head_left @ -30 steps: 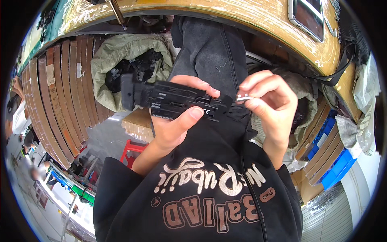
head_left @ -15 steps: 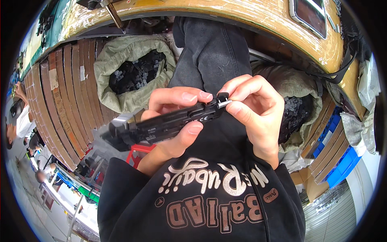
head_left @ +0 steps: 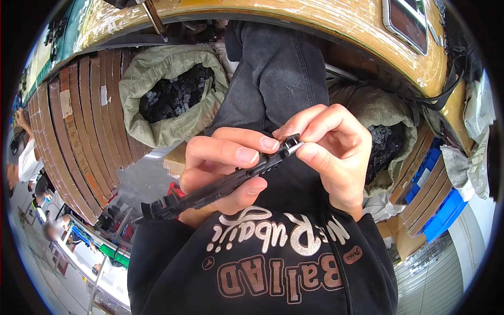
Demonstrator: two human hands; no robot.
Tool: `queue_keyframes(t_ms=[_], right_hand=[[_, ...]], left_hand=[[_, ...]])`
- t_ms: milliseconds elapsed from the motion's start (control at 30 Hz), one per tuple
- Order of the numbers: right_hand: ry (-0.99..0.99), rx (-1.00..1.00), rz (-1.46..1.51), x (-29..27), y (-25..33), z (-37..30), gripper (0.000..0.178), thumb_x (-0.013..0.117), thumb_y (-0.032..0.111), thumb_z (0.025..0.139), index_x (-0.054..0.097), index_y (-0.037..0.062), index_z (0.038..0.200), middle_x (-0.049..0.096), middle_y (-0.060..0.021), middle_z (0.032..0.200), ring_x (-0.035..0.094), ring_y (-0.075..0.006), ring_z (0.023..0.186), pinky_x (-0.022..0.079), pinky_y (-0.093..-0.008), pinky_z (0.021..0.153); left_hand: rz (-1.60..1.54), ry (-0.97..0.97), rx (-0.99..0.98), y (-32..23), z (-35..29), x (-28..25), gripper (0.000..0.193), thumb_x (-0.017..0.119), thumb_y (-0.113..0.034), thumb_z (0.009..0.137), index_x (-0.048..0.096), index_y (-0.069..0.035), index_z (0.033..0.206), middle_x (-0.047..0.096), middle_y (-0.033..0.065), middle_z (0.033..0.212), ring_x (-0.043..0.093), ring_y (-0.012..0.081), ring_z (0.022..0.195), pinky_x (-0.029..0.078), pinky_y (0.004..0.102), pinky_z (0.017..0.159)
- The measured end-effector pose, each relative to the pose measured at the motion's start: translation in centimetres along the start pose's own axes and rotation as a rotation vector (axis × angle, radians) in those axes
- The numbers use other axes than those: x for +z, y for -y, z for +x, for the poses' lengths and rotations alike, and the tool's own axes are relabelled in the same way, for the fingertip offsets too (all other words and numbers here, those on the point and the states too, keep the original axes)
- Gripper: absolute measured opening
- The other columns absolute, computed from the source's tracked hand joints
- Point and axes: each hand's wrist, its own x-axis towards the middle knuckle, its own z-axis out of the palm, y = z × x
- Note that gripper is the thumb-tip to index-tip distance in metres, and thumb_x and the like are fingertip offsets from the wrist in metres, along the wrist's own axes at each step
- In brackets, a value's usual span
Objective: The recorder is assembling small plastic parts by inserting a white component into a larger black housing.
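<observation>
A long, narrow black plastic piece (head_left: 210,190) with a ridged, stepped edge slants in front of my chest, its kind not plain to see. My left hand (head_left: 218,157) is closed round its middle, fingers above and thumb below. At the upper right end of the piece sits a short silvery pin (head_left: 292,148) beside a small black upright tab. My right hand (head_left: 341,152) is closed in a pinch at that end, the thumb touching the pin and the forefinger by the tab. The fingertips partly hide what lies between them.
Open sacks of small black parts stand at left (head_left: 168,118) and right (head_left: 391,152) of my legs. Cardboard boxes (head_left: 79,131) are stacked far left. Ahead runs a wooden bench (head_left: 336,13) with a phone-like device (head_left: 407,23). Blue trays (head_left: 443,215) stand right; other people are at far left.
The black piece has turned to show its narrow edge, and its lettered side has gone from sight. Its left end has dropped. The pin shows shorter at the right end.
</observation>
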Motion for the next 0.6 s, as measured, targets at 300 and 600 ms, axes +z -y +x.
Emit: queue_keyframes(t_ms=[300,600], right_hand=[[0.012,-0.005,-0.075,0.5,0.0,0.0,0.014,0.061,-0.008,0.072,0.052,-0.0031,0.081,0.057,-0.0154,0.086,0.056,-0.0181,0.082,0.044,-0.0304,0.077],[0.092,-0.191,-0.192,0.0,-0.3,0.8,0.017,0.062,-0.008,0.069,0.052,-0.0004,0.08,0.059,-0.0138,0.083,0.056,-0.0193,0.081,0.041,-0.0363,0.084]], left_hand=[[-0.061,0.03,-0.06,-1.2,0.6,-0.8,0.022,0.059,0.011,0.068,0.045,0.004,0.084,0.044,0.017,0.095,0.054,0.0339,0.087,0.052,0.0369,0.074],[-0.158,-0.005,-0.179,-0.2,0.5,-0.8,0.036,0.067,0.003,0.065,0.044,-0.003,0.093,0.043,0.0238,0.108,0.049,0.035,0.099,0.043,0.0432,0.085]])
